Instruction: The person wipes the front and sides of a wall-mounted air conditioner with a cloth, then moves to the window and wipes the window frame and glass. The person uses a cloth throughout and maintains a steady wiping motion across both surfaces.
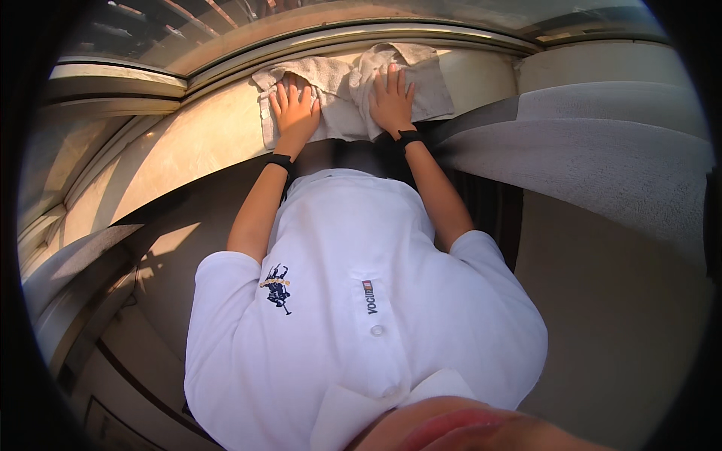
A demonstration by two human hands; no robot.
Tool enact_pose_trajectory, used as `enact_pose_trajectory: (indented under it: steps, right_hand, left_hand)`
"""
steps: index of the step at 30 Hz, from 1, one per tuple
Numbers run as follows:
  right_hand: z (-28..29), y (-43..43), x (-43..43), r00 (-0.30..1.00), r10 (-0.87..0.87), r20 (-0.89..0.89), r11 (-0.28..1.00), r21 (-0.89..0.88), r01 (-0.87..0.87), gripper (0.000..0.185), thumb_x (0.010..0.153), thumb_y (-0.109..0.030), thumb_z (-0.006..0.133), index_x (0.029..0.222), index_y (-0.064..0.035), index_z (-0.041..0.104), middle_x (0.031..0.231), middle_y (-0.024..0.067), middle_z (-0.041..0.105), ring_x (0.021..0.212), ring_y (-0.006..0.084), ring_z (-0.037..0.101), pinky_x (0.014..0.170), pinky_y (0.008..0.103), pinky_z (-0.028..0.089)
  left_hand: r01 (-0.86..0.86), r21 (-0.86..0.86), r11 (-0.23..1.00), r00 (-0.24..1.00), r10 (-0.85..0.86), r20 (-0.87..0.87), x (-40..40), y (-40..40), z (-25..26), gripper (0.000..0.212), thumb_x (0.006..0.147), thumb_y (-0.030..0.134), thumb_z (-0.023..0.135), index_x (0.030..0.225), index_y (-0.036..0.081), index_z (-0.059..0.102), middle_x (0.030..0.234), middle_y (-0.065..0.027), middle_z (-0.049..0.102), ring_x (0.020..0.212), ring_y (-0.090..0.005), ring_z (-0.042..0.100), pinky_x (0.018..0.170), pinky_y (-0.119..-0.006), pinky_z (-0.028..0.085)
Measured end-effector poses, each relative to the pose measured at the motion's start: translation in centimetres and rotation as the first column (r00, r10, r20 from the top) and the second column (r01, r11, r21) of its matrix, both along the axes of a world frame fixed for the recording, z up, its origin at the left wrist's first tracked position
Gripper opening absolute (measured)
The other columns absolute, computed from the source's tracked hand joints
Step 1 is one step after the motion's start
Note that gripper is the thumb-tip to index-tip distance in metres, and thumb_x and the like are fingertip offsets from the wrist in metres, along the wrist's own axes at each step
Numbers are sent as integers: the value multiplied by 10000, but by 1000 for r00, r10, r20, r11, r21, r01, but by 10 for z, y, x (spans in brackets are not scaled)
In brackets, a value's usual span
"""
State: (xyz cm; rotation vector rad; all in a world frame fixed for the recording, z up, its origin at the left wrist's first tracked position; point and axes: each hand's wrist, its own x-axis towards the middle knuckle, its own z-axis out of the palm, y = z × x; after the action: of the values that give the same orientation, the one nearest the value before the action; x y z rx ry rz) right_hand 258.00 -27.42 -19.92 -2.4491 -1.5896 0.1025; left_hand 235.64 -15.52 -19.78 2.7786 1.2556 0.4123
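A crumpled beige cloth (341, 107) lies spread over the pale window sill (192, 146). Flat on its left part rests my left hand (294, 110), fingers spread and pointing towards the window. My right hand (392, 101) presses on the right part, where the cloth is bunched in folds, its fingers slightly apart. Neither hand has its fingers closed round the cloth. Each wrist wears a black band. The cloth's near edge reaches the sill's front edge.
Behind the cloth runs the metal window frame (361, 35) with its tracks, glass beyond it. Grey-white curved surfaces (575, 152) stand at the right, and another (73, 259) at the lower left. Sunlight and shadow bands fall across the sill's left part.
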Motion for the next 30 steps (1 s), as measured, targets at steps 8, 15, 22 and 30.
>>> enact_pose_trajectory:
  steps: [8,15,22,30]
  right_hand:
    - [-28,-90,123,987,-161,24,987,-5,161,609,986,-552,443,1532,-293,366,1625,169,206,1483,437,169,1157,627,149]
    - [-26,-54,158,899,-410,152,898,-103,427,595,1012,-465,401,1545,-209,339,1602,235,210,1461,477,174,1117,665,201]
    - [-25,-49,128,984,-122,132,989,-65,132,553,992,-459,447,1479,-196,446,1593,183,274,1453,440,236,1120,658,210]
    - [-55,-48,170,853,-523,-2,852,38,522,519,1006,-399,426,1459,-149,465,1600,217,237,1477,472,138,1145,650,164]
  left_hand:
    - [150,-83,985,989,-150,3,-22,-23,8,474,893,403,630,1277,127,597,1402,-175,478,1428,-442,284,1149,-631,164]
    - [302,-202,932,947,-317,-49,65,-18,6,832,867,593,591,1536,169,338,1526,-210,350,1460,-461,198,1160,-635,90]
    - [370,-325,870,877,-443,-188,74,-15,-7,897,818,662,597,1545,210,328,1593,-199,238,1509,-423,48,1163,-648,13]
    - [355,-280,892,925,-379,-36,83,8,-30,751,865,597,588,1500,233,419,1578,-142,318,1513,-369,111,1182,-599,39]
